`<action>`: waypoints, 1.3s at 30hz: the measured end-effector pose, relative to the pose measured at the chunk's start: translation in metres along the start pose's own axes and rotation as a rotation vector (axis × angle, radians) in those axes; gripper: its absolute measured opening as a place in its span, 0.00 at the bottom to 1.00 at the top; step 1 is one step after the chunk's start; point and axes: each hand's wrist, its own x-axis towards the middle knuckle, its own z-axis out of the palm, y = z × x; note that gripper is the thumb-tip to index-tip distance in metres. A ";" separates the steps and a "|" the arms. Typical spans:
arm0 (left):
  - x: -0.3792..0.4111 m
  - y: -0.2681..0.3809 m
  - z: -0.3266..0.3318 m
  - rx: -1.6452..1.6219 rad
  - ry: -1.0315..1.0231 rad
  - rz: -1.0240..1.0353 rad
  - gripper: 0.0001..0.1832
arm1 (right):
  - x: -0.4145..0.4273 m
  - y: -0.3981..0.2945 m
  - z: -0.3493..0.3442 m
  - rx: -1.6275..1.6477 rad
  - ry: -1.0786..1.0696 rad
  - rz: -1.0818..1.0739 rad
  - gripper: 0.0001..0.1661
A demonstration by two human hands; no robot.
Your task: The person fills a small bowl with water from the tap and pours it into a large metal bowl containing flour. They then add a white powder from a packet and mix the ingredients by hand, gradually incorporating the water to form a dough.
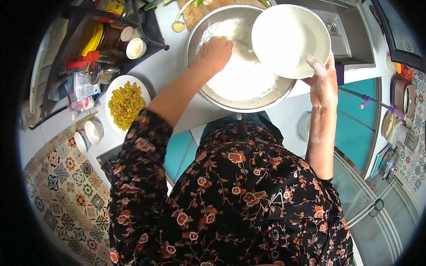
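My right hand (321, 78) grips the lower right rim of a white bowl (314, 40), thumb inside the rim and fingers beneath it. White powder coats that hand. The bowl is tilted over the right side of a wide stainless steel basin (219, 103); glare hides most of its inside. White flour (244, 74) lies in the basin, partly washed out by bright light. My left hand (216, 53) reaches into the basin's left part, its fingers curled down at the flour. Whether those fingers hold anything is hidden.
At left, a white plate (145, 93) of yellowish raisins (124, 104) stands beside small bowls (94, 132) and a black rack (156, 43) with jars. A wooden cutting board (189, 16) and a ginger piece (178, 26) lie behind the basin. A sink (361, 50) is at right.
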 end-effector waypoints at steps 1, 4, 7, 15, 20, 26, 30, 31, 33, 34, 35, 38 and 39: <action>-0.011 0.011 -0.004 0.031 -0.143 -0.007 0.14 | -0.001 0.000 -0.004 0.004 0.015 -0.002 0.40; -0.061 0.055 -0.008 0.119 -0.365 0.031 0.16 | -0.007 -0.002 -0.012 0.048 0.077 -0.002 0.41; -0.056 0.077 0.007 -0.139 -0.309 0.117 0.16 | -0.011 0.002 -0.017 0.055 0.095 0.022 0.41; 0.035 0.029 -0.002 0.008 0.169 0.193 0.20 | -0.024 0.010 -0.033 0.061 0.148 -0.003 0.39; -0.040 0.046 -0.012 0.100 -0.326 0.358 0.28 | -0.030 0.016 -0.043 0.026 0.176 -0.007 0.41; -0.043 0.059 -0.004 0.133 -0.315 0.763 0.17 | -0.044 0.013 -0.036 -0.032 0.114 0.033 0.40; -0.040 0.001 -0.007 0.166 -0.037 0.695 0.14 | -0.053 0.017 -0.036 -0.002 0.087 0.046 0.37; -0.043 0.000 -0.016 0.179 0.036 0.616 0.15 | -0.054 0.017 -0.035 0.004 0.079 0.058 0.37; -0.052 0.014 -0.015 0.183 -0.205 0.450 0.17 | -0.058 0.019 -0.031 0.004 0.073 0.064 0.37; -0.055 0.029 -0.019 0.184 -0.316 0.363 0.17 | -0.059 0.020 -0.029 -0.002 0.071 0.055 0.37; -0.053 0.045 -0.027 0.123 -0.600 0.362 0.20 | -0.060 0.020 -0.028 -0.009 0.071 0.045 0.38; -0.038 0.055 0.017 0.004 -0.460 0.345 0.21 | -0.065 0.022 -0.028 -0.061 0.067 0.061 0.39; -0.029 0.058 0.012 -0.096 -0.427 0.296 0.21 | -0.065 0.022 -0.028 -0.062 0.075 0.054 0.39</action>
